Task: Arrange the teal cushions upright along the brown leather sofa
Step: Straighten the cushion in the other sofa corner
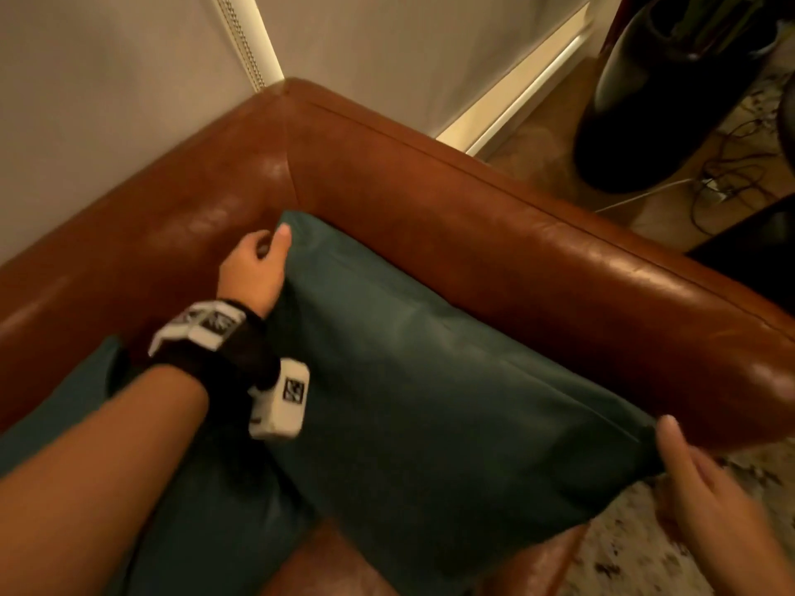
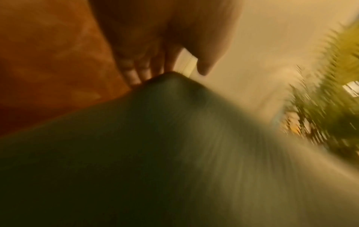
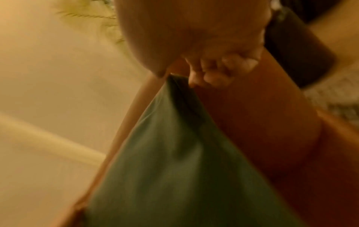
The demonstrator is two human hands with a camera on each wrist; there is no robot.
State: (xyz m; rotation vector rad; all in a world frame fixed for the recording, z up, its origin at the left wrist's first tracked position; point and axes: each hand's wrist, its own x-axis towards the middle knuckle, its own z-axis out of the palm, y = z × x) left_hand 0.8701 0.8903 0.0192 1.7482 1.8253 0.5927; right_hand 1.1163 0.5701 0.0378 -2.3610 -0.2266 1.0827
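teal cushion (image 1: 430,380) stands on edge in the corner of the brown leather sofa (image 1: 516,234), leaning on the armrest, top edge just below the leather rim. left hand (image 1: 254,264) pinches its far top corner, thumb over the fabric and fingers (image 2: 136,75) behind; right hand (image 1: 705,488) pinches the near top corner, fingers (image 3: 211,76) curled into a bunch of cloth. it looks soft and light, the cover wrinkling at each grip, so it will likely sag unless held by both corners and settled onto its base. a second teal cushion (image 1: 56,415) lies beneath the left forearm. beyond the armrest, a dark floor vase (image 1: 671,101) and cables (image 1: 727,174) sit on the floor.
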